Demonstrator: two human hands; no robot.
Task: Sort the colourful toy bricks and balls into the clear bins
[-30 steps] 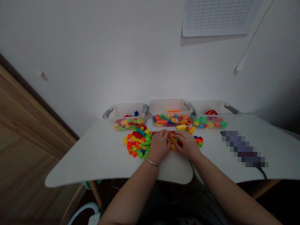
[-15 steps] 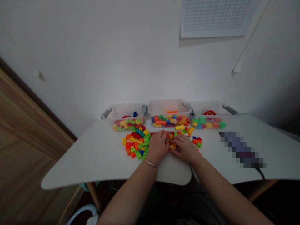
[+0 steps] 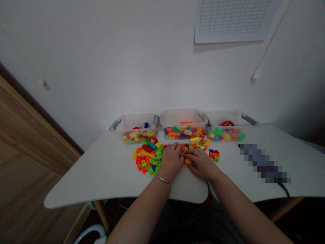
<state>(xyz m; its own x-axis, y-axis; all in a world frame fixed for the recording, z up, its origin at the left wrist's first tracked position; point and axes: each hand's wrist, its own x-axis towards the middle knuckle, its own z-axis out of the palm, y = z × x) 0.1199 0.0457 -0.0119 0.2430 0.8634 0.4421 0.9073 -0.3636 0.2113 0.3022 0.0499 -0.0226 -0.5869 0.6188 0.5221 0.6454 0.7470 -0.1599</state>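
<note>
My left hand (image 3: 172,160), with a bracelet at its wrist, rests at the near middle of a pile of colourful toy building bricks (image 3: 149,154). Its fingers are curled, and whatever lies under them is hidden; orange and red bricks show just past the fingertips. Close beside it, my right hand (image 3: 203,164) is closed, thumb and fingers around a yellow building brick (image 3: 188,161). The fingertips of both hands almost meet. More bricks (image 3: 195,139) lie beyond and to the right of my right hand.
Three clear plastic bins stand along the wall: a left bin (image 3: 137,118) and a middle bin (image 3: 181,115) with bricks and small pieces, and a right bin (image 3: 228,117) with rounded coloured toys. A blurred-out dark object (image 3: 261,162) with a cable lies right on the white table (image 3: 114,176).
My right hand has shifted slightly, its fingers still at the yellow brick. My left hand stays almost in place. The whole view has moved a little.
</note>
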